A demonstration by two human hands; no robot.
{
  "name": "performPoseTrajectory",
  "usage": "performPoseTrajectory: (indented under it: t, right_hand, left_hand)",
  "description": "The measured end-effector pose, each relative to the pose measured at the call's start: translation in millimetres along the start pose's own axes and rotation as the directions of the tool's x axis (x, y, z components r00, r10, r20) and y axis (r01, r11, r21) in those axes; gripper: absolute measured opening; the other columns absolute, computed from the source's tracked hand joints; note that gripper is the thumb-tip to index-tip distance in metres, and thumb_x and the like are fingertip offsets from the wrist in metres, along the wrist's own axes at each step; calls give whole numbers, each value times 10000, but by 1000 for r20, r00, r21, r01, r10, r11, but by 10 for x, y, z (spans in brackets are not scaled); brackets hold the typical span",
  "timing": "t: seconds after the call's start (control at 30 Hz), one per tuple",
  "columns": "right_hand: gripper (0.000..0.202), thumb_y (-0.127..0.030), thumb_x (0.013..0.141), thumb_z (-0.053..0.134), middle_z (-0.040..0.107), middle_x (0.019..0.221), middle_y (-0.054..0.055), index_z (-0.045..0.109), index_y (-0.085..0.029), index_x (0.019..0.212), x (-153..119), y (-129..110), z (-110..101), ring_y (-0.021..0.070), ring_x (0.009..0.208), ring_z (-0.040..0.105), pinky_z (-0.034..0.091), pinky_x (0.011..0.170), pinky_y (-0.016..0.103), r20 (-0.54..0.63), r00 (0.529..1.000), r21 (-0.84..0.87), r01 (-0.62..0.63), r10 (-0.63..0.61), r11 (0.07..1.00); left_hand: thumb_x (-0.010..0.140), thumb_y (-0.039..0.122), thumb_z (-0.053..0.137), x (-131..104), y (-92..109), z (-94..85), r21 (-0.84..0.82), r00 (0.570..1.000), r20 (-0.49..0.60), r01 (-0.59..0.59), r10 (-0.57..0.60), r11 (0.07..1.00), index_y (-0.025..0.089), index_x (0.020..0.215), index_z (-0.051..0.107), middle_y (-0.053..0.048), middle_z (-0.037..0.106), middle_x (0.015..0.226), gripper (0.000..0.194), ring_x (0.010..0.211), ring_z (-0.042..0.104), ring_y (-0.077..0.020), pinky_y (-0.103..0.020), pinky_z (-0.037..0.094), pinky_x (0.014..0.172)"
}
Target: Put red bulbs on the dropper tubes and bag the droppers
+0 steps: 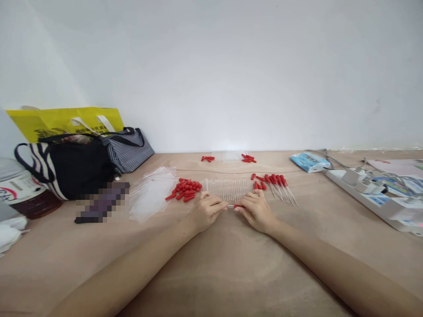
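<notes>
Between my two hands runs a thin clear tube (231, 206), lying crosswise. My left hand (209, 210) pinches its left part. My right hand (256, 210) is closed on a red rubber bulb (238, 206) at the tube's right end. Just beyond the hands lies a row of clear tubes (228, 188) side by side. A pile of red bulbs (187, 188) sits left of the row. To the right are several tubes with red bulbs on their ends (279, 185), fanned out, and some loose red bulbs (259, 186).
Clear plastic bags (153, 193) and a dark phone-like object (104, 204) lie left. Behind them stand a black bag (79, 167), a striped bag (127, 152) and a yellow bag (59, 121). Right are a blue packet (309, 162) and a power strip (373, 196). More red bulbs (248, 158) lie near the wall.
</notes>
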State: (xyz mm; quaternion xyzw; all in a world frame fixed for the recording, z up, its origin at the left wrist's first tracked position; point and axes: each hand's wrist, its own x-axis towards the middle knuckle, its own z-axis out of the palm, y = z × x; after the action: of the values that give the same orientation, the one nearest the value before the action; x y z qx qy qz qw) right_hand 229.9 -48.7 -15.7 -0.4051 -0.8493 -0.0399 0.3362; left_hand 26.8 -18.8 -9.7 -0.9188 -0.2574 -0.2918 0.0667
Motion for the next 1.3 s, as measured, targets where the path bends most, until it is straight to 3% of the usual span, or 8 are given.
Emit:
performPoseTrajectory:
  t: [0.33, 0.63, 0.93, 1.07, 1.17, 1.3]
  right_hand:
    - [193, -292, 849, 424, 639, 722, 15, 582, -186, 817, 6, -14, -8, 126, 678, 514, 246, 784, 338, 31, 995, 72, 92, -94, 993]
    - [197, -315, 842, 437, 629, 706, 16, 575, -183, 795, 29, -16, 45, 130, 670, 517, 255, 768, 335, 19, 997, 91, 69, -71, 993]
    - [204, -356, 801, 506, 615, 635, -3, 571, -187, 706, 32, 56, -17, 127, 621, 508, 252, 787, 356, -64, 996, 91, -60, 66, 994]
    - [177, -375, 769, 549, 641, 717, 3, 583, -203, 791, 15, 82, -28, 140, 666, 531, 271, 783, 356, -63, 989, 185, -123, 137, 975]
    - [309, -405, 687, 628, 644, 733, 7, 559, -199, 906, 14, 97, -16, 152, 656, 533, 316, 718, 334, -71, 941, 298, -295, 330, 908]
    - [225, -409, 700, 596, 620, 667, 4, 586, -195, 770, 58, 44, 47, 145, 636, 510, 348, 631, 289, 7, 894, 498, -391, 447, 774]
  left_hand:
    - [891, 242, 363, -4, 41, 15, -12, 996, -44, -77, 77, 997, 195, 863, 616, 8, 625, 677, 258, 598, 527, -89, -298, 257, 675]
    - [884, 217, 370, 17, 94, 39, -2, 999, -27, -37, 37, 999, 195, 871, 611, 1, 629, 685, 242, 605, 527, -96, -299, 274, 680]
    - [887, 245, 390, 40, 67, 15, 17, 992, -120, 29, -27, 999, 184, 905, 602, -8, 650, 696, 221, 634, 558, -113, -327, 289, 772]
    - [881, 246, 403, 26, 70, -18, -14, 986, -159, 43, -45, 999, 189, 855, 605, 0, 667, 699, 212, 602, 562, -110, -335, 286, 771]
    - [884, 246, 393, 32, 97, -27, -52, 977, -193, 84, -93, 995, 186, 836, 603, 10, 676, 680, 223, 559, 555, -99, -335, 287, 782]
    - [883, 260, 385, 42, 113, -3, -71, 974, -185, 117, -128, 991, 181, 833, 610, 30, 644, 572, 244, 513, 540, -94, -333, 289, 779]
